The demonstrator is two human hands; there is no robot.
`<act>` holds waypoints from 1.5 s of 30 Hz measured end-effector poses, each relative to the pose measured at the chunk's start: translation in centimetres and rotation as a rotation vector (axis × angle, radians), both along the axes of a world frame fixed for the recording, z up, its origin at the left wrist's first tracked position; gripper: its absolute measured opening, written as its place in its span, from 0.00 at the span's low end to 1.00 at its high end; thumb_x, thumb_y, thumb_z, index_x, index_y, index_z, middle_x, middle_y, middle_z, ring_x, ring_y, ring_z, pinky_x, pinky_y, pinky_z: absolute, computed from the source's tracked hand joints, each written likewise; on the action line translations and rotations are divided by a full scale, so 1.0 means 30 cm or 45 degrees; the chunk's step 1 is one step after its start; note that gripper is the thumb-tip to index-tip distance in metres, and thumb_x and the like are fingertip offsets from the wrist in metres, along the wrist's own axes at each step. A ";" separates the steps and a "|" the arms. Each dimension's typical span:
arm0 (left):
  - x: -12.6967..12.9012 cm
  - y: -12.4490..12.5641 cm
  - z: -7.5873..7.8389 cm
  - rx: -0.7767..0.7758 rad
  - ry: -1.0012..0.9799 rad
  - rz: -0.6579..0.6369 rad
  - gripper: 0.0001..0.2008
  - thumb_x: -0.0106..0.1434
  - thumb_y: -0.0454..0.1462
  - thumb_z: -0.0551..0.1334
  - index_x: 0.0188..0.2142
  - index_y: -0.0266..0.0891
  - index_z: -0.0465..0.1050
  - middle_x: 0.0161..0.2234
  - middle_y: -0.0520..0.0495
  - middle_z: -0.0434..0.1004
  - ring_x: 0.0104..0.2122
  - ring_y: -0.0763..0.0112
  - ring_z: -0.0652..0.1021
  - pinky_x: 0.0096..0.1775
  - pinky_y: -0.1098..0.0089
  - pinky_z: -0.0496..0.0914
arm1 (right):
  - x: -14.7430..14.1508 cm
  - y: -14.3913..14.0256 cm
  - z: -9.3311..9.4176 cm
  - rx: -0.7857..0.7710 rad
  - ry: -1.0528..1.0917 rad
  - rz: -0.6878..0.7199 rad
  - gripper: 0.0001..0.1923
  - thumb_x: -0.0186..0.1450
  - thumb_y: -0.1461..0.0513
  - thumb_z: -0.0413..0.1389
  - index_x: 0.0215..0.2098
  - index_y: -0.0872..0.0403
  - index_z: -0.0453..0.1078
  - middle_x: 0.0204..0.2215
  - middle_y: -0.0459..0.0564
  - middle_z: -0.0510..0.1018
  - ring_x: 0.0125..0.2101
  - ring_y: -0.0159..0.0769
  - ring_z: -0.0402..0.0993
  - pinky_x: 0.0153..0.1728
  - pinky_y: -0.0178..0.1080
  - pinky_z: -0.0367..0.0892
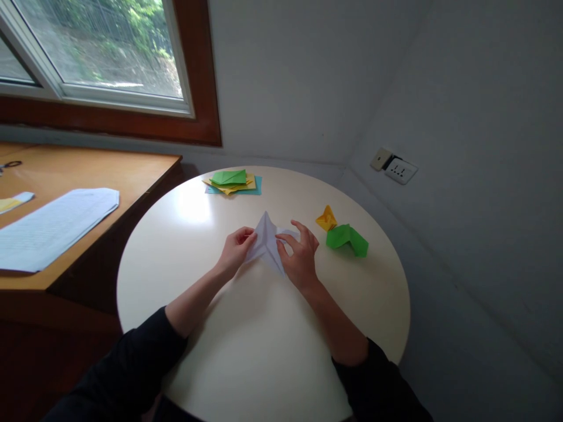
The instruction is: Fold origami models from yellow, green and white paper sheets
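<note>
Over the middle of a round white table I hold a folded sheet of white paper (265, 235), creased down its centre with a pointed top. My left hand (236, 251) pinches its left edge between thumb and fingers. On the other side, my right hand (301, 255) grips the right part with thumb and index finger, the other fingers raised. Some of the paper's right side is hidden behind that hand. Right of it lie a small orange folded paper (326, 218) and a green folded paper (347, 240), close together.
At the round table's (176, 258) far edge sits a stack of green, yellow and blue papers (233, 181). A wooden desk (132, 170) on the left bears white sheets (57, 225) and part of a pair of scissors (10, 164). Walls with a socket (401, 170) stand behind and right.
</note>
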State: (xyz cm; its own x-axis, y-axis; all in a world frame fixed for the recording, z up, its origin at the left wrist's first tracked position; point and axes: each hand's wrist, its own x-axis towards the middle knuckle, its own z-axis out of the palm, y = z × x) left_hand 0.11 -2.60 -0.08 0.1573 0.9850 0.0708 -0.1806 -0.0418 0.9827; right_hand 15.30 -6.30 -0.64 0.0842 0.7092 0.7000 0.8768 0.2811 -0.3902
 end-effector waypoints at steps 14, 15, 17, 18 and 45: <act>0.005 -0.004 0.011 -0.296 -0.191 -0.044 0.22 0.39 0.49 0.69 0.28 0.37 0.67 0.19 0.55 0.68 0.19 0.78 0.67 0.20 0.78 0.59 | -0.005 0.021 -0.039 -0.121 -0.036 0.234 0.09 0.58 0.69 0.54 0.33 0.53 0.74 0.31 0.50 0.73 0.36 0.38 0.68 0.40 0.41 0.62; 0.005 -0.005 0.011 -0.307 -0.189 -0.055 0.23 0.39 0.49 0.69 0.29 0.37 0.67 0.20 0.55 0.69 0.19 0.78 0.68 0.21 0.78 0.60 | -0.005 0.021 -0.040 -0.127 -0.040 0.254 0.09 0.59 0.69 0.53 0.33 0.53 0.74 0.31 0.50 0.73 0.36 0.38 0.68 0.40 0.40 0.62; 0.004 -0.006 0.012 -0.319 -0.187 -0.077 0.23 0.40 0.49 0.69 0.30 0.37 0.67 0.20 0.55 0.69 0.19 0.78 0.68 0.21 0.78 0.60 | -0.006 0.020 -0.041 -0.146 -0.048 0.282 0.09 0.60 0.69 0.52 0.33 0.53 0.73 0.31 0.50 0.74 0.36 0.38 0.69 0.40 0.40 0.62; 0.004 -0.006 0.012 -0.321 -0.189 -0.087 0.22 0.40 0.49 0.69 0.30 0.37 0.67 0.20 0.55 0.69 0.19 0.78 0.68 0.21 0.78 0.60 | -0.006 0.020 -0.041 -0.158 -0.052 0.287 0.09 0.60 0.69 0.52 0.34 0.54 0.73 0.31 0.50 0.75 0.36 0.38 0.69 0.39 0.40 0.62; -0.015 0.012 0.028 -0.359 -0.346 -0.093 0.16 0.46 0.42 0.68 0.30 0.36 0.68 0.22 0.53 0.71 0.21 0.77 0.70 0.25 0.76 0.65 | -0.010 0.001 -0.008 0.029 -0.057 0.131 0.11 0.60 0.65 0.54 0.40 0.51 0.72 0.40 0.51 0.74 0.42 0.39 0.68 0.43 0.43 0.62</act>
